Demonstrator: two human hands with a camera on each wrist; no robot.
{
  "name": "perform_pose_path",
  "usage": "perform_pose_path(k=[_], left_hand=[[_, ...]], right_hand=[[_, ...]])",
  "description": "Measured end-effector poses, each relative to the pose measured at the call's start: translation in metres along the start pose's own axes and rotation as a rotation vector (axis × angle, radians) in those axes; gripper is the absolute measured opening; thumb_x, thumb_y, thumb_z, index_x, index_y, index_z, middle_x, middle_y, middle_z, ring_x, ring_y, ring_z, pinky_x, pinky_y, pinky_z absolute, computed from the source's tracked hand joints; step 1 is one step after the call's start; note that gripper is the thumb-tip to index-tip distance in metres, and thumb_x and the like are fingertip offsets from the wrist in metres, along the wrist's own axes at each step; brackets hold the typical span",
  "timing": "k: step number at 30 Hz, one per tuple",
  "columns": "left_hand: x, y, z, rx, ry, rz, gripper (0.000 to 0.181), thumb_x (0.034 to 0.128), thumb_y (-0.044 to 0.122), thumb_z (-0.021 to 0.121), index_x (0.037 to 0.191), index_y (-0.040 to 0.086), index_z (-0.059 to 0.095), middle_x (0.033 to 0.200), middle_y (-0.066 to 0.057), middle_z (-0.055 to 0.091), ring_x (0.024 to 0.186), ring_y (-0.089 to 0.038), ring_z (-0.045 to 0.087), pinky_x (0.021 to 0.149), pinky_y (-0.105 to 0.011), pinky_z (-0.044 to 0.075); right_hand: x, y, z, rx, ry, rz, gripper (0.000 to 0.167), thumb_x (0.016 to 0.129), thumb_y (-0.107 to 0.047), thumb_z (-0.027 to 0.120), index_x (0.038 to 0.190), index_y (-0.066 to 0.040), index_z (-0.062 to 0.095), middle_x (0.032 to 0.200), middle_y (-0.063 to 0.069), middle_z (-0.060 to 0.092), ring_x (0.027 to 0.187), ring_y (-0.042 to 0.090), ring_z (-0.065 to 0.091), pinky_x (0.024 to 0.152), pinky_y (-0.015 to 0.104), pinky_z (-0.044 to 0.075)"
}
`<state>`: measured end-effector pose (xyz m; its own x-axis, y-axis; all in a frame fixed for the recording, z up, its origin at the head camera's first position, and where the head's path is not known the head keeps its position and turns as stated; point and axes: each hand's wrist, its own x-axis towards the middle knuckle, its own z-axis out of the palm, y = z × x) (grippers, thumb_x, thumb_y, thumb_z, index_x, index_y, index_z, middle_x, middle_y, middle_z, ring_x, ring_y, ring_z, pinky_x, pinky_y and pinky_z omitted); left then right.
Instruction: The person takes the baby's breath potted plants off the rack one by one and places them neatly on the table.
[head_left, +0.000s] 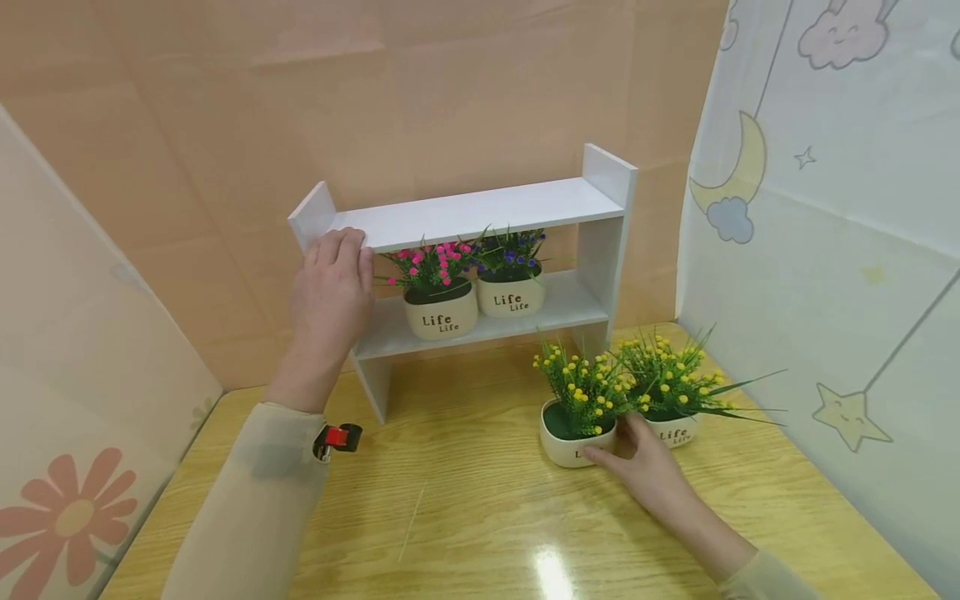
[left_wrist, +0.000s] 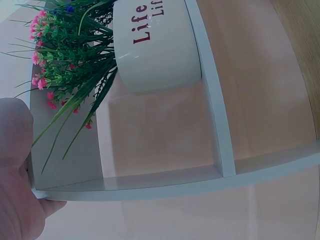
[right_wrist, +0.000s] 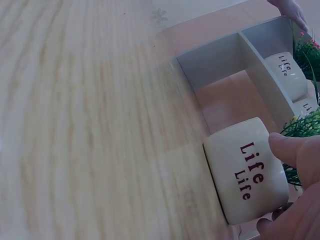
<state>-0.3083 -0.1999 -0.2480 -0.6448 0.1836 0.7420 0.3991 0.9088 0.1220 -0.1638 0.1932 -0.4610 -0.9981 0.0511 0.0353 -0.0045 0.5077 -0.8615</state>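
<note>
A white two-tier shelf [head_left: 480, 207] stands at the back of the table. At its upper left corner my left hand [head_left: 330, 283] holds the top board, thumb by the front edge; the left wrist view shows this hand [left_wrist: 17, 165] at the same corner. My right hand [head_left: 652, 471] grips a cream flowerpot [head_left: 558, 446] of yellow flowers, the thumb on its front and the fingers at its right side. In the right wrist view this pot [right_wrist: 245, 172] shows "Life Life" lettering. A second pot [head_left: 678, 432] with yellow flowers stands just behind the right hand.
On the lower board sit a pink-flowered pot [head_left: 441, 312] and, touching or nearly touching it, a blue-purple-flowered pot [head_left: 512, 296]. Patterned side walls [head_left: 825, 292] flank the wooden table [head_left: 450, 500]. Long leaves reach right from the rear yellow-flowered pot.
</note>
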Motion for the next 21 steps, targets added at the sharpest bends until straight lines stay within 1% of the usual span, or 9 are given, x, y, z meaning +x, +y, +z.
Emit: perform_pose_path(k=[3,6,9,13,16,18,21], left_hand=[[0.000,-0.001,0.000,0.002,-0.003,-0.004,0.041,0.1189,0.023,0.045,0.145,-0.005,0.061,0.147,-0.024,0.061,0.138,-0.046,0.054,0.118,-0.059,0.045],[0.000,-0.002,0.000,0.007,-0.014,-0.011,0.041,0.1192,0.023,0.046,0.146,-0.004,0.061,0.148,-0.024,0.061,0.138,-0.046,0.053,0.118,-0.059,0.045],[0.000,-0.002,0.000,0.010,-0.023,-0.013,0.042,0.1194,0.024,0.046,0.147,-0.004,0.060,0.148,-0.024,0.061,0.139,-0.045,0.053,0.119,-0.059,0.045],[0.000,-0.002,0.000,0.009,-0.026,-0.012,0.042,0.1195,0.025,0.046,0.147,-0.004,0.060,0.148,-0.024,0.061,0.139,-0.046,0.053,0.119,-0.059,0.045],[0.001,-0.002,0.000,0.013,-0.032,-0.012,0.043,0.1195,0.026,0.046,0.147,-0.004,0.060,0.148,-0.024,0.060,0.139,-0.045,0.053,0.119,-0.059,0.045],[0.001,-0.001,0.000,0.012,-0.033,-0.011,0.043,0.1196,0.026,0.046,0.146,-0.004,0.060,0.148,-0.024,0.060,0.139,-0.046,0.053,0.119,-0.059,0.045],[0.001,-0.001,0.000,0.008,-0.029,-0.012,0.043,0.1196,0.026,0.045,0.147,-0.004,0.060,0.149,-0.024,0.060,0.139,-0.046,0.053,0.119,-0.059,0.045]], right_hand=[[-0.004,-0.005,-0.004,0.023,-0.021,0.033,0.116,0.095,-0.050,0.086,0.169,0.010,0.020,0.170,0.039,0.029,0.157,0.056,0.033,0.127,0.064,0.028],[-0.006,-0.009,-0.007,0.080,-0.036,0.054,0.115,0.095,-0.047,0.087,0.171,0.007,0.018,0.173,0.036,0.024,0.160,0.053,0.029,0.127,0.061,0.029],[-0.008,-0.013,-0.010,0.114,-0.033,0.057,0.118,0.095,-0.045,0.087,0.173,0.003,0.013,0.174,0.034,0.023,0.160,0.052,0.029,0.127,0.059,0.030],[-0.010,-0.019,-0.014,0.122,-0.008,0.027,0.124,0.095,-0.042,0.088,0.177,-0.009,0.000,0.173,0.036,0.023,0.159,0.052,0.031,0.125,0.057,0.032],[-0.013,-0.024,-0.017,0.137,0.007,-0.006,0.125,0.095,-0.038,0.089,0.178,-0.018,-0.003,0.176,0.033,0.016,0.158,0.053,0.031,0.122,0.054,0.035],[-0.015,-0.029,-0.020,0.146,0.013,-0.032,0.124,0.096,-0.035,0.089,0.178,-0.020,-0.002,0.179,0.028,0.011,0.159,0.054,0.029,0.120,0.051,0.037],[-0.016,-0.037,-0.025,0.154,0.022,-0.079,0.120,0.097,-0.032,0.088,0.179,-0.020,0.001,0.183,0.017,0.006,0.161,0.052,0.025,0.121,0.044,0.036]])
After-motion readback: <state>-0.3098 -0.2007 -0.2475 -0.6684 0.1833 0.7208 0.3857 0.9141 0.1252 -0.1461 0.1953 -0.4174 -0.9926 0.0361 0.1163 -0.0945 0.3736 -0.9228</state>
